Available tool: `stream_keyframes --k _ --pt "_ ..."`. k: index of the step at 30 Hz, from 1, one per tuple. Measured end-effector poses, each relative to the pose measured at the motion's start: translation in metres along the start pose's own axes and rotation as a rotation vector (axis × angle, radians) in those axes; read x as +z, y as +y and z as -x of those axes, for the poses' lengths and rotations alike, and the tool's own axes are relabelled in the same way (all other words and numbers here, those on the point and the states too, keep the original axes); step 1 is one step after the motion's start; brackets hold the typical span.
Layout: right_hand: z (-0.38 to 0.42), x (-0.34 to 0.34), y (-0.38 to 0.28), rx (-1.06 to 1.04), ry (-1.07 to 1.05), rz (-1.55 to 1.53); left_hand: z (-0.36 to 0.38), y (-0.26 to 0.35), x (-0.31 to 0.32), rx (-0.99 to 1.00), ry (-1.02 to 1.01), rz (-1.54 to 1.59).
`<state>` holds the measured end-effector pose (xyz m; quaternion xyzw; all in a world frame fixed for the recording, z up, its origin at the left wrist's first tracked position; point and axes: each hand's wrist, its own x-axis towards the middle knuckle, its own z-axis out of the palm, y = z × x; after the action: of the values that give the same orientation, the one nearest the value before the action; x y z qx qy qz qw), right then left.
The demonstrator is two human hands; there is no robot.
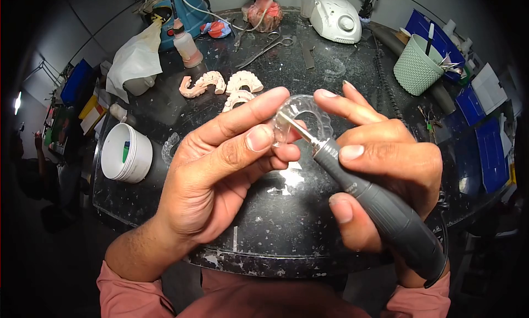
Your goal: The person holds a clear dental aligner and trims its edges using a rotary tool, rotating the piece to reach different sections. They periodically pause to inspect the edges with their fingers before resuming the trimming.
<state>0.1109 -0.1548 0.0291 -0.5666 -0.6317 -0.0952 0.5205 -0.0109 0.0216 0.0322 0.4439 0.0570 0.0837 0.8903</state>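
My left hand [220,153] pinches a clear dental aligner [300,104] by its left side, between thumb and fingers. In my right hand [391,153] is a black rotary handpiece [386,210], gripped like a pen and slanting up to the left. Its thin metal bur [297,125] reaches across the aligner's left arm, close to my left fingertips. My right index fingertip rests near the aligner's upper right edge. Beyond my left hand lie several dental casts, one a pinkish arch [203,84], another a cream one [245,81] partly behind my fingers.
A white tub [126,154] stands at the left, beside another clear aligner [169,148]. Scissors [265,49], a plastic bottle [187,45] and a white control unit [335,19] are at the back. A green basket [417,66] with tools stands right. The handpiece cord hangs near my right wrist.
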Motion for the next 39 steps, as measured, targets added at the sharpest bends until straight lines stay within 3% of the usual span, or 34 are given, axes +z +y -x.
stream_keyframes --k 39 --pt "-0.0035 -0.0023 -0.0068 -0.015 -0.034 0.101 0.0 -0.0026 -0.0051 0.001 -0.063 0.037"
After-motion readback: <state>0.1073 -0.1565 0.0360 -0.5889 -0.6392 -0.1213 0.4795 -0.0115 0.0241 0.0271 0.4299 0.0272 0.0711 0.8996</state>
